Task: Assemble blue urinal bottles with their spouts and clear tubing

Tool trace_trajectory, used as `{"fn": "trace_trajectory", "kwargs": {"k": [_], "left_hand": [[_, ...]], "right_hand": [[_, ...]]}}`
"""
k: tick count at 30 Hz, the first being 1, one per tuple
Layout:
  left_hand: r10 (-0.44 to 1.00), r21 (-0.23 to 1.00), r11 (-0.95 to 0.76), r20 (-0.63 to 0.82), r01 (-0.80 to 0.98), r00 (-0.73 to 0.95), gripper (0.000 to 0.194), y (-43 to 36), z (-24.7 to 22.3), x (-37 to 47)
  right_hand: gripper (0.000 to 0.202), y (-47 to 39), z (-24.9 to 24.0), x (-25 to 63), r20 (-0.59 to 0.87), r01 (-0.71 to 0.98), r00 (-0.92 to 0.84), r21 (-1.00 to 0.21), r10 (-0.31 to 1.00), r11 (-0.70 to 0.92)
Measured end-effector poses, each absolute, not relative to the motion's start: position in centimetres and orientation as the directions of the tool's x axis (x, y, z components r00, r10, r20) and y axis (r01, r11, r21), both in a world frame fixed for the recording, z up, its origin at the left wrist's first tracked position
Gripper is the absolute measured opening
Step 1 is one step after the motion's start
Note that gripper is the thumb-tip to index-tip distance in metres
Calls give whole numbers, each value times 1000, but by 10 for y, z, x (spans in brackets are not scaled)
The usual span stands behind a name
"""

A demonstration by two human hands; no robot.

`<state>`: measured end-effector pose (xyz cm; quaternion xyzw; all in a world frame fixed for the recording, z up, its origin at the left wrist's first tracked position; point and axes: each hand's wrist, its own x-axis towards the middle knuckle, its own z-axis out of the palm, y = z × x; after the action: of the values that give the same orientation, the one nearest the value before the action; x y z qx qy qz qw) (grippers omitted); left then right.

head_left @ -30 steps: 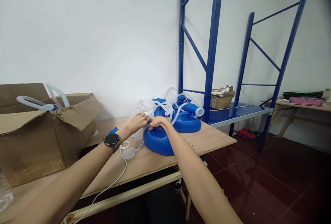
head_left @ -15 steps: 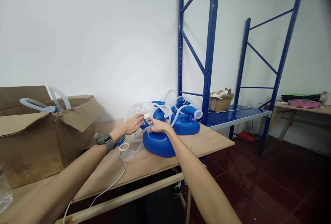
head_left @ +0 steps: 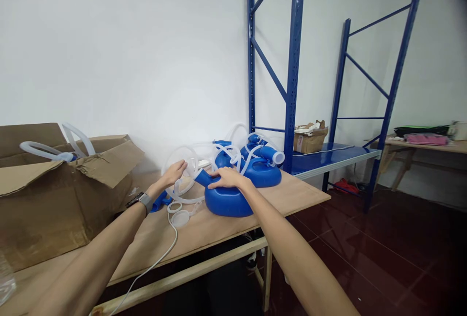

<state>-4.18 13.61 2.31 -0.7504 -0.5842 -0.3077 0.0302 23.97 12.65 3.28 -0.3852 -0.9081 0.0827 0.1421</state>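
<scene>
My right hand (head_left: 228,178) grips the top of a blue plastic bottle (head_left: 229,203) near its neck. The bottle sits on the wooden table, its open spout (head_left: 201,177) tilted up to the left. My left hand (head_left: 174,174), with a watch on the wrist, is apart from the bottle, fingers stretched out. It is beside loops of clear tubing (head_left: 189,200); whether it touches them I cannot tell. A translucent round cap (head_left: 180,218) lies in front of the tubing, near a blue part (head_left: 157,202) under my left wrist.
A second blue bottle (head_left: 264,176) with tubing and blue fittings stands behind to the right. An open cardboard box (head_left: 47,213) with tubing inside is at left. A white cable (head_left: 160,260) hangs over the table's front edge. Blue shelving (head_left: 295,63) rises at right.
My left hand has left the bottle's spout and moved left, its fingers straightening. My right hand stays on the bottle, which has shifted slightly right; the spout is now uncovered.
</scene>
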Motion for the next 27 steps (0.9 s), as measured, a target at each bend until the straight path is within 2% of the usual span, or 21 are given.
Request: {"fn": "trace_trajectory", "kwargs": {"k": [5,8,11,15,18,21,25,27], "left_hand": [[895,344,-341,403,875,191,24,124,20,-38],[883,384,-396,409,834,230,35,108,25,-24],[875,443,-466,356,766,327,41,93,32,-6],[854,397,-502,370,768,367,50,89,37,12],[843,425,-528,363,735,396,56,91,39,17],[843,474,-538,301,698,445,56,88,44,18],[832,556,-540,244,632,498,56,79,55,16],[851,552,-515,239,656,467,55,74,63,11]], "right_hand": [[73,123,32,246,212,690,-642,-258,737,676],[74,123,31,247,229,662,-655,-284,720,693],[76,122,29,248,249,658,-658,-269,711,703],[86,118,25,248,294,676,-653,-190,698,712],[91,116,23,247,305,700,-654,-105,693,707],[81,118,26,248,228,722,-662,-60,714,689],[71,120,30,254,183,702,-688,-78,703,708],[69,120,31,257,180,693,-695,-90,696,715]]}}
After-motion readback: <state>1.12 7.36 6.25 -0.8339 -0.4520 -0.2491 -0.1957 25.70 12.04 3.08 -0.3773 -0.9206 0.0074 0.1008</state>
